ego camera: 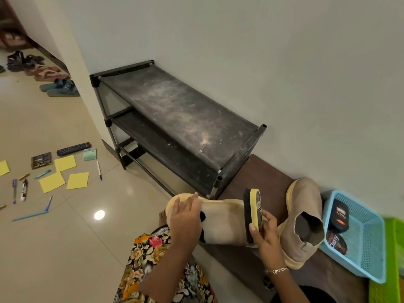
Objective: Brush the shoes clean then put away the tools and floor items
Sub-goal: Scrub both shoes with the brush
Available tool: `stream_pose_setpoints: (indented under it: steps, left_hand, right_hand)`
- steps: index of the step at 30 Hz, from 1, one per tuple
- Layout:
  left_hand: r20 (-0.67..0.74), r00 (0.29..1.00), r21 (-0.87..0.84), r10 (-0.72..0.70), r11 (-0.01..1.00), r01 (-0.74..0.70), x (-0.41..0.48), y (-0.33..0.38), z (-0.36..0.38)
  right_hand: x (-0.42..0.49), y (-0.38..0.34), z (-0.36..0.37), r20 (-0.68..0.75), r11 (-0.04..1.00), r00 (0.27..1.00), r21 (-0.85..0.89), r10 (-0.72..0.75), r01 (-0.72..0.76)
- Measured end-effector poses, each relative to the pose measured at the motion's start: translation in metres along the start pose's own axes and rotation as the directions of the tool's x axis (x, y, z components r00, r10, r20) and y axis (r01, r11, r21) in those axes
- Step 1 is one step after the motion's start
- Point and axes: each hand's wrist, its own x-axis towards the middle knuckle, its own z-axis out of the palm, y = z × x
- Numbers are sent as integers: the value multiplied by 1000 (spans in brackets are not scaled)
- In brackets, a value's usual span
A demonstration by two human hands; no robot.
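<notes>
A beige ankle boot (225, 221) with a yellowish sole lies on its side in front of me. My left hand (185, 217) holds it near the toe. My right hand (265, 232) grips a yellow-backed shoe brush (253, 212), its black bristles against the boot's side. The second beige boot (303, 217) rests on a dark brown mat (262, 171) to the right, its opening facing me. On the floor at the left lie yellow sticky notes (65, 162), several pens and markers (24, 189), a remote control (74, 148), a small dark card (41, 160) and a mint green item (89, 154).
A dusty black two-tier shoe rack (175, 114) stands against the wall. A blue mesh basket (356, 235) at the right holds a black polish bottle (340, 215) and a round polish tin (336, 242). Beside it shows a green object (391, 259). Sandals (59, 87) lie far left.
</notes>
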Motion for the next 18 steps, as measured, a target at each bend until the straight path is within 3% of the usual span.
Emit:
stream_pose_setpoints:
  steps: [3,8,12,15,18]
  left_hand:
    - [-11,1000,-53,-26,998,26,-9,3,-3]
    - [-172,971,-253,-165,960,119,-22,14,-18]
    - [-192,968,-253,-161,961,110,-29,16,-16]
    - [-86,983,-221,-159,966,137,-28,10,-13]
    - [-45,972,-314,-229,927,203,-26,10,-6]
  right_hand:
    - [-6,3,7,46,999,999,-32,0,2]
    - [-2,-9,9,105,996,992,-33,-75,79]
    - [14,-19,10,65,997,995,-31,-70,72]
    - [-5,-24,13,50,981,997,-184,-61,69]
    - [-43,-22,36,157,869,966,-425,-204,253]
